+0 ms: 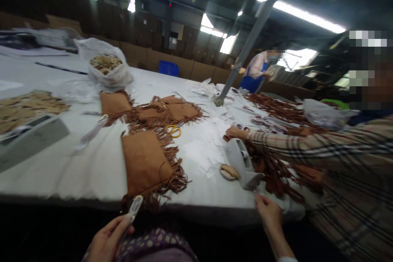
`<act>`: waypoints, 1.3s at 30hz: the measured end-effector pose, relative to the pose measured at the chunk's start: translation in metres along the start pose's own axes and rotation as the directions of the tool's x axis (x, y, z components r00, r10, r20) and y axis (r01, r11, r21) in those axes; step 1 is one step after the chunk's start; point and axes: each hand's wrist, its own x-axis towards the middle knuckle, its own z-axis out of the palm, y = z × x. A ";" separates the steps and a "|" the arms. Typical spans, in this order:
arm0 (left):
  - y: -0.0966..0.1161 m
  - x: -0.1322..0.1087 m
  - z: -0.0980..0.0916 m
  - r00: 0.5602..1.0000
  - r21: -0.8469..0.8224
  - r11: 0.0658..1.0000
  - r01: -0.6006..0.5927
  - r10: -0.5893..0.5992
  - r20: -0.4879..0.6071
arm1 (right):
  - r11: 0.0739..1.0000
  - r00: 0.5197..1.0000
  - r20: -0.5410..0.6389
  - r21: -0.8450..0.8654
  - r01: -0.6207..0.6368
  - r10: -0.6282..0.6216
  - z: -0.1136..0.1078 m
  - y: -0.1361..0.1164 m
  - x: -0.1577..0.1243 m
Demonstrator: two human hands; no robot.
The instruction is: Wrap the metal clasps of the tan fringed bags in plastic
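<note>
In the head view my left hand (110,233), low in the picture, is closed around a slim, pale strip with a gold-coloured end (135,206). Just beyond it on the table lies a brown fringed bag (145,163). My right hand (270,213) is pinched at the table's front edge, close to the near end of a grey tape dispenser (241,163). Whatever sits between those fingertips is too small to make out. A roll of tape (229,172) lies against the dispenser's left side.
More fringed bags (179,108) lie behind, with yellow-handled scissors (173,131) beside them. Another tape dispenser (33,139) stands left, near tan pieces (27,106). A plastic bag (123,73) holds round pieces. A co-worker's hand (236,132) reaches over from the right, above brown straps (279,172).
</note>
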 end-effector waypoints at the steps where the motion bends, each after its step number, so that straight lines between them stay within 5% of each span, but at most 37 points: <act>1: 0.002 -0.001 0.001 0.999 -0.002 0.999 -0.041 0.041 0.000 | 1.000 0.998 0.069 0.005 -0.012 0.012 0.010 -0.004 -0.014; 4: 0.006 0.002 0.005 0.990 0.034 0.990 -0.140 0.140 0.018 | 0.994 0.907 0.420 0.102 -0.025 -0.020 0.044 -0.037 -0.074; 7: 0.007 0.002 0.007 0.981 0.103 0.975 -0.195 0.197 -0.001 | 0.957 0.650 0.726 0.289 0.006 -0.223 0.069 -0.094 -0.143; 10: 0.008 -0.002 0.004 0.964 0.181 0.948 -0.264 0.267 0.005 | 0.893 0.457 0.792 0.449 0.012 -0.405 0.085 -0.151 -0.192; 16: 0.007 -0.003 -0.001 0.920 0.227 0.892 -0.391 0.384 0.077 | 0.790 0.263 0.753 0.610 0.066 -0.604 0.112 -0.198 -0.221; 20: 0.006 -0.002 -0.002 0.898 0.247 0.864 -0.439 0.426 0.107 | 0.786 0.269 0.743 0.608 0.109 -0.613 0.132 -0.199 -0.228; 23: 0.007 -0.004 -0.002 0.890 0.270 0.848 -0.456 0.443 0.112 | 0.806 0.335 0.743 0.583 0.100 -0.579 0.141 -0.200 -0.230; 26: 0.007 -0.006 -0.002 0.894 0.274 0.852 -0.447 0.433 0.112 | 0.847 0.422 0.763 0.531 0.022 -0.489 0.144 -0.202 -0.230; 31: 0.007 -0.008 -0.001 0.902 0.205 0.878 -0.433 0.419 0.107 | 0.883 0.457 0.837 0.427 -0.197 -0.303 0.147 -0.195 -0.235; 35: 0.006 -0.008 0.000 0.898 0.142 0.888 -0.437 0.422 0.125 | 0.866 0.389 0.893 0.367 -0.339 -0.226 0.151 -0.187 -0.244; 39: 0.000 -0.008 0.002 0.902 0.225 0.874 -0.430 0.427 0.065 | 0.862 0.325 0.905 0.381 -0.333 -0.275 0.153 -0.186 -0.247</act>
